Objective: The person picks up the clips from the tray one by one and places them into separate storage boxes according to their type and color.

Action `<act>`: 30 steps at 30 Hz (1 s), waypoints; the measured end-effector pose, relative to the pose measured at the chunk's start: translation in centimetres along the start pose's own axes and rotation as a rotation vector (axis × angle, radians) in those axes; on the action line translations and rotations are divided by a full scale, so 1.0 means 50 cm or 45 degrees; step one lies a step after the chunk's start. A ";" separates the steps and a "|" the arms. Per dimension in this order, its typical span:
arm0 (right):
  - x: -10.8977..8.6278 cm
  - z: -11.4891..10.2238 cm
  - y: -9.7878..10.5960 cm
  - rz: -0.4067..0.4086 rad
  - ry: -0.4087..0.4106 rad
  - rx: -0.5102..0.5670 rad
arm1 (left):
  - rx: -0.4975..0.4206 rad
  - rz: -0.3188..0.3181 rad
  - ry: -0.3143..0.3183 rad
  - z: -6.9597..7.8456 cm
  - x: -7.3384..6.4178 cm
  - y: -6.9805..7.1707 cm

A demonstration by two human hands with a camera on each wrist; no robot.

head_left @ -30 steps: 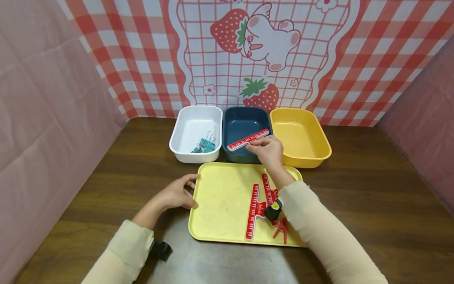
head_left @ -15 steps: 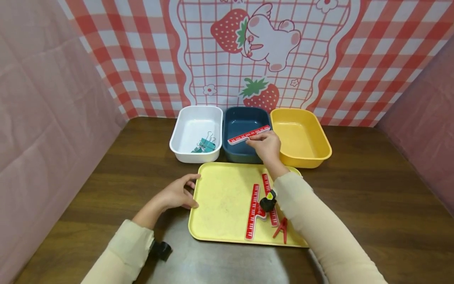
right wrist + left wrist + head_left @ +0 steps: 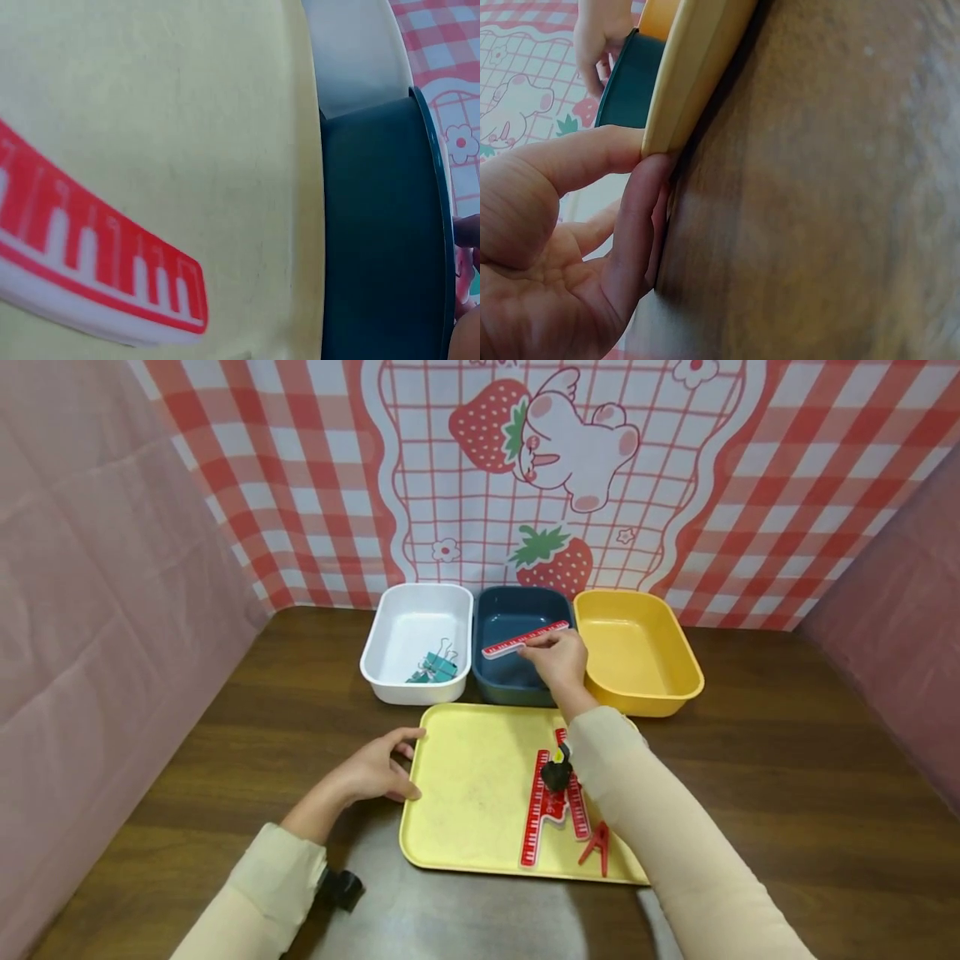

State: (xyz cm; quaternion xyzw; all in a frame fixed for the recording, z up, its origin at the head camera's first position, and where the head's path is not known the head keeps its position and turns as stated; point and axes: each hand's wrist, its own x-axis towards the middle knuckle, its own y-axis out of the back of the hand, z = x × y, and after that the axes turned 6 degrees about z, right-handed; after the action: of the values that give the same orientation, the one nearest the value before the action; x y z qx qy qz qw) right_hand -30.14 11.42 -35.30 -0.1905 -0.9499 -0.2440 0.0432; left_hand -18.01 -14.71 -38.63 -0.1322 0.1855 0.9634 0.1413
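Over the dark blue bin (image 3: 495,681), my right hand (image 3: 566,664) pinches a long red sheet-music clip (image 3: 504,648) with a white piano-key pattern. The clip's strip lies slantwise across the bin's opening. My left hand (image 3: 371,770) holds the left edge of the yellow tray (image 3: 465,785); in the left wrist view its fingertips are right at the tray's rim (image 3: 682,82). Two more such clips, one near the middle (image 3: 533,827) and one partly hidden by the right wrist camera (image 3: 579,814), lie on the tray's right side. A small red clothespin-like clip (image 3: 597,847) lies below them.
Left of the blue bin stands a white bin (image 3: 401,631) with teal binder clips (image 3: 437,667) in it. A yellow bin (image 3: 633,652) stands to the right. Behind the bins hangs a red-and-white checked cloth (image 3: 322,485). The bins line up along the tray's far edge.
My right hand has moved slightly up and left with the red clip, farther over the blue bin. My left hand stays at the tray's edge.
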 end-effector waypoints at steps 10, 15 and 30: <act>0.020 0.004 -0.011 -0.006 0.046 -0.023 | 0.018 0.003 0.012 0.003 -0.004 0.002; 0.031 0.006 -0.015 -0.006 0.051 -0.025 | 0.011 -0.002 0.015 0.000 -0.001 0.000; 0.050 0.006 -0.030 0.019 0.065 -0.029 | -0.003 -0.004 -0.011 -0.003 0.005 0.002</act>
State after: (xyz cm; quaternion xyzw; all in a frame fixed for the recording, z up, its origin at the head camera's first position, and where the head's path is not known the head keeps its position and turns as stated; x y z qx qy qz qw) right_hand -33.02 11.23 -35.80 -0.1918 -0.9442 -0.2593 0.0673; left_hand -18.23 -14.80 -38.82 -0.1284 0.1834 0.9640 0.1433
